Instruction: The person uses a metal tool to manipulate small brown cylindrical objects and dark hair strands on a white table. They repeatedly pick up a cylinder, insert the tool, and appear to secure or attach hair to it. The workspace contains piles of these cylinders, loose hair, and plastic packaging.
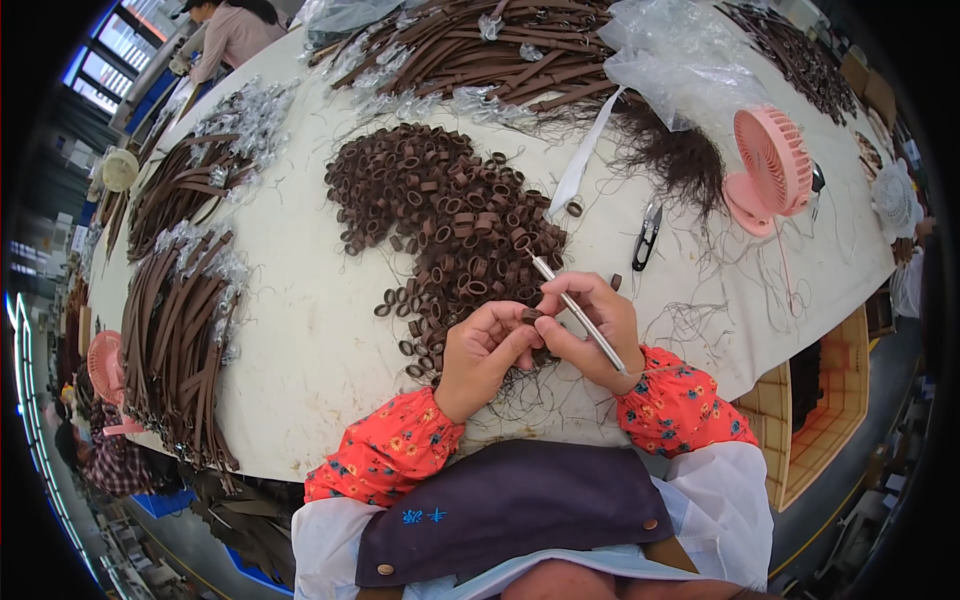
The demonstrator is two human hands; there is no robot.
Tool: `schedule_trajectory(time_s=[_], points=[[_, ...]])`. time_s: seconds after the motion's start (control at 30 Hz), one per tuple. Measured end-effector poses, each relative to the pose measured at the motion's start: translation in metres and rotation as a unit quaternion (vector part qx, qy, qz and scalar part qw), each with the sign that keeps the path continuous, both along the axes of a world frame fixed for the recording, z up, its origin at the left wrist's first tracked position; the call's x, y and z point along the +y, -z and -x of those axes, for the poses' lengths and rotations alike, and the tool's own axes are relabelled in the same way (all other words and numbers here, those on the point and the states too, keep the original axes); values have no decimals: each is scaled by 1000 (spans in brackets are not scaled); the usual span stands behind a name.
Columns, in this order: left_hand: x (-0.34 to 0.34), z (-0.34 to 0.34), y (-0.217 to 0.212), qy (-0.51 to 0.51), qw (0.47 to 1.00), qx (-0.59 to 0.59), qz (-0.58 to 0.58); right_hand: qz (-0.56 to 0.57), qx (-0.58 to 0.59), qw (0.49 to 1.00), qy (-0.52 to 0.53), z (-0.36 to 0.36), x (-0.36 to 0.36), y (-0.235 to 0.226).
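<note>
Between my two hands, in front of the pile, is a small brown belt loop [530,315]. My left hand [478,350] pinches it between thumb and fingertips. My right hand [600,325] touches its other side with the thumb and grips a slim silver pen-like tool [588,325], whose thin tip points up and away toward the pile. A large heap of brown loops [470,220] lies just beyond my hands. Loose threads [540,395] are scattered on the table below them.
Bundled brown straps [180,340] with clear plastic lie at the left, more straps [500,50] at the back. Thread snips [648,237] and a pink fan [770,165] stand to the right on the white table [290,330]. A crate [830,410] sits by the table's right edge. Another person [232,40] works far left.
</note>
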State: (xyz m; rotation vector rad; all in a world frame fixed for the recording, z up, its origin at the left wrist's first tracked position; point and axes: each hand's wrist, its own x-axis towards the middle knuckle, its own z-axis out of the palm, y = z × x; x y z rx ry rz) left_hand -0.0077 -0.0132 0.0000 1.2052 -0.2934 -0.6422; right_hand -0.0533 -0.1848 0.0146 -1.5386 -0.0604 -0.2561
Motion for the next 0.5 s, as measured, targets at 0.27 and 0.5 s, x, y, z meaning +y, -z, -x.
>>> schedule_trajectory(time_s=[0.27,0.5], points=[[1,2,-5,-53,995,-74,-29,-73,77,993,-57,-1,-6,-6],[4,-2,-2,-81,992,-95,-22,-121,-18,992,-34,0,-14,-13]])
